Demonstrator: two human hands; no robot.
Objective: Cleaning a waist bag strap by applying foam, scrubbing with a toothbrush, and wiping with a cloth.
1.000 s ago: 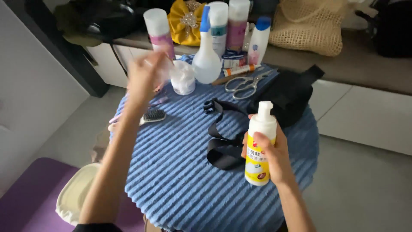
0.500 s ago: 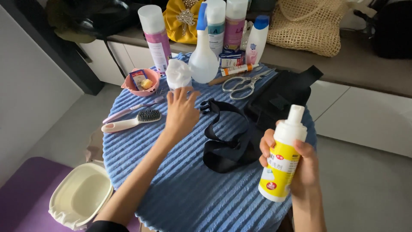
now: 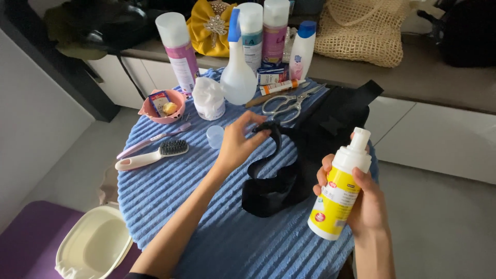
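Right hand (image 3: pixel 361 201) is gripping a yellow-and-white pump bottle (image 3: pixel 338 194) upright, fingers wrapped round the body, nozzle up, cap off. It's held in the air over the near right edge of the table (image 3: pixel 170 191), just right of the bag.

Left hand (image 3: pixel 238 142) is reaching across the blue ribbed cloth and pinching the black strap (image 3: pixel 272 135) of the black bag (image 3: pixel 315 150) between thumb and fingers. The bag is lying mid-table, strap looping toward the near side.

A small clear cap (image 3: pixel 215 136) is sitting just left of that hand, apart from it. Brush (image 3: pixel 152 155) and pink bowl (image 3: pixel 164 106) are further left; spray bottle (image 3: pixel 238 77) and scissors (image 3: pixel 289 102) are behind.

Step, as I read it: positioning the strap while the bottle waits. The strap needs holding taut and flat, and the nozzle is pointing away from it, so the bottle needs turning before any pumping. Thumb isn't on the pump head.
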